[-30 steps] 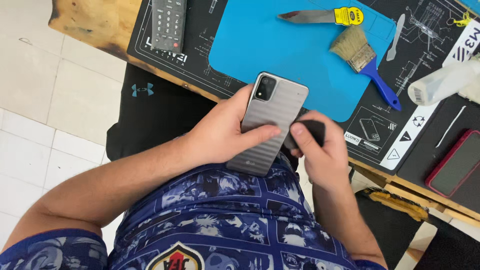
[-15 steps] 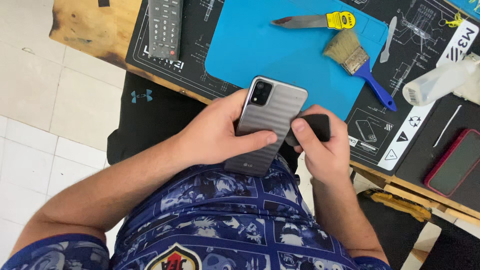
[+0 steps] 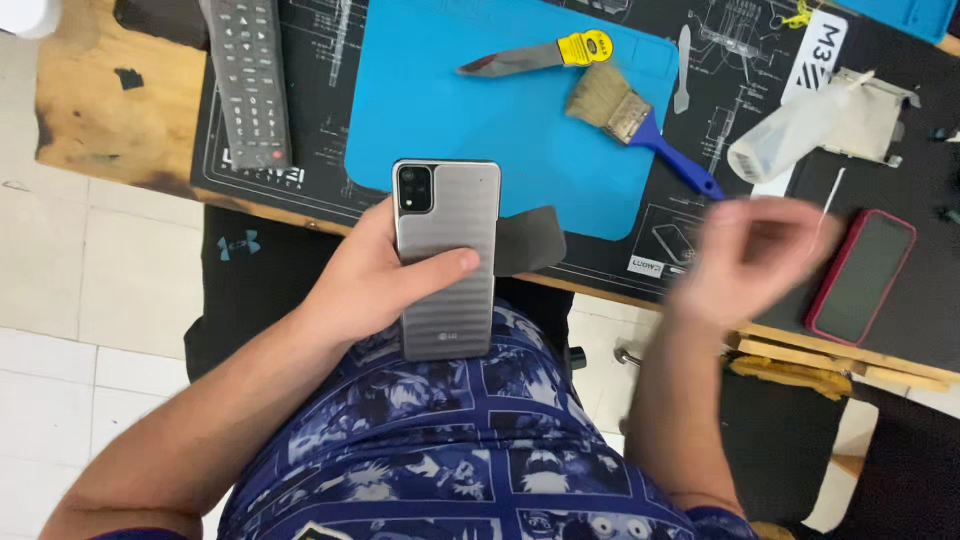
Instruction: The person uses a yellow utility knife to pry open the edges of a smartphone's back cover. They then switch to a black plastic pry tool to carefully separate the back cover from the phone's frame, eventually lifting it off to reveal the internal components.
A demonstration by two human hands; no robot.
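Observation:
My left hand (image 3: 365,285) grips a grey smartphone (image 3: 447,260) over my lap, back side up, with the camera cluster at its top left and my thumb across its middle. A flat black card (image 3: 530,240) sticks out from the phone's right edge. My right hand (image 3: 755,250) is blurred, away from the phone, over the black work mat (image 3: 320,60) just left of a red-cased phone (image 3: 860,275). Its fingers are loosely spread and I see nothing in them.
On the wooden table (image 3: 110,110) lies a blue mat (image 3: 480,110) with a yellow-handled blade (image 3: 540,55) and a blue-handled brush (image 3: 625,115). A remote control (image 3: 248,80) lies at left, with a metal spudger (image 3: 683,55) and a pale plastic bottle (image 3: 790,140) at right.
My right hand has let go of the black card at the phone's edge and swung right toward the red-cased phone. The grey phone now stands more upright in my left hand.

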